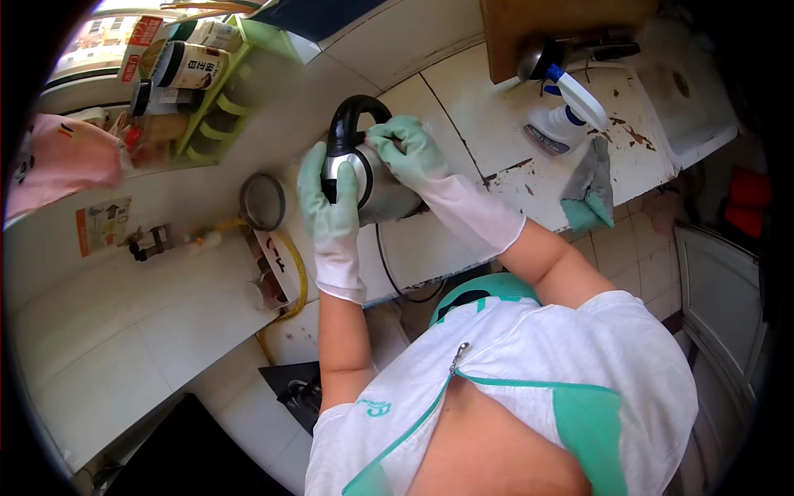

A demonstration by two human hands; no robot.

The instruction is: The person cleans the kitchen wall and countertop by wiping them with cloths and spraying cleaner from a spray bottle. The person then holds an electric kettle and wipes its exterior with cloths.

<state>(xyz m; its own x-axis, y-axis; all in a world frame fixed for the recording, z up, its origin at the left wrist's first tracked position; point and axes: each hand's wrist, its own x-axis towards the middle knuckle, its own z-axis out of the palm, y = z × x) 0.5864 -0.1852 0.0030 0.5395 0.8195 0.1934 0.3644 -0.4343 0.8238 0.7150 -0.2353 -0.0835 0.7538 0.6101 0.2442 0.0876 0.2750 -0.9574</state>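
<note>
A silver electric kettle (pixel 384 188) with a black handle (pixel 343 124) is between my hands over the white tiled counter. Both hands wear long rubber gloves, green at the fingers and white at the cuffs. My left hand (pixel 331 198) grips the kettle's near-left side, with fingers and thumb round its edge. My right hand (pixel 409 153) has its fingers curled against the kettle's upper rim, beside the lower end of the handle. Its fingertips are partly hidden. A black cord (pixel 384 263) hangs below the kettle at the counter's front edge.
A white spray bottle (pixel 556 130) and a grey-green cloth (pixel 589 192) are to the right, before the sink (pixel 703 124). A wooden board (pixel 529 33) stands behind. On the left are a round metal ring (pixel 262 202), a yellow hose (pixel 299 273) and a green rack (pixel 211 124) with jars.
</note>
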